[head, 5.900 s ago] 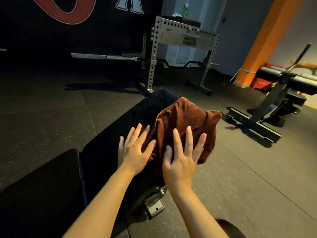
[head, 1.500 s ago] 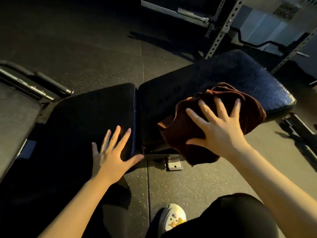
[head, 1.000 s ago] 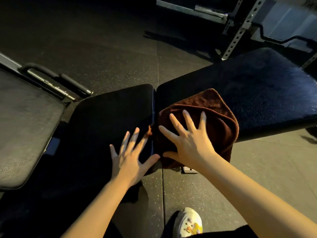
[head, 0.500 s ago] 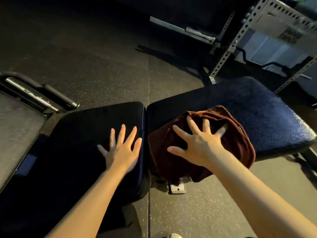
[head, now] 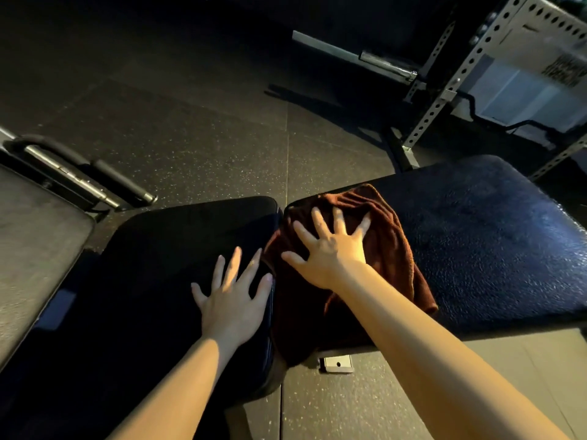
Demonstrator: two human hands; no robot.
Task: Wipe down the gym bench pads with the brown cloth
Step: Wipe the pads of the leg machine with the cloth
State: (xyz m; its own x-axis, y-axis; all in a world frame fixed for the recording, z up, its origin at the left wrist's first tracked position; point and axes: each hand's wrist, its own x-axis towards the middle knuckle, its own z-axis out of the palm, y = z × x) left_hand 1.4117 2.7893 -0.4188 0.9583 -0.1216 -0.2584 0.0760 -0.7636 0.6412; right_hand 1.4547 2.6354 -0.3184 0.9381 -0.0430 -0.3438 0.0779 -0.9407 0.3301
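Surface materials, bench area

The brown cloth (head: 394, 249) is a soft, matt terry fabric with a napped pile. The back pad (head: 495, 242) is black pebbled vinyl, its grain catching a faint sheen; the seat pad (head: 165, 258) reads smooth and matt. The rack upright (head: 444, 100) is perforated, pale-painted metal. The barbell (head: 381, 63) is dull bare steel. The floor (head: 190, 138) is matt, speckled rubber tile.

Black desk (head: 495, 249) in two pads on the speckled floor (head: 190, 138): brown cloth (head: 397, 249) bunched on the right pad's near end beside the gap, under my spread right hand (head: 330, 252); my left hand (head: 232, 300) flat on the left pad (head: 158, 265).
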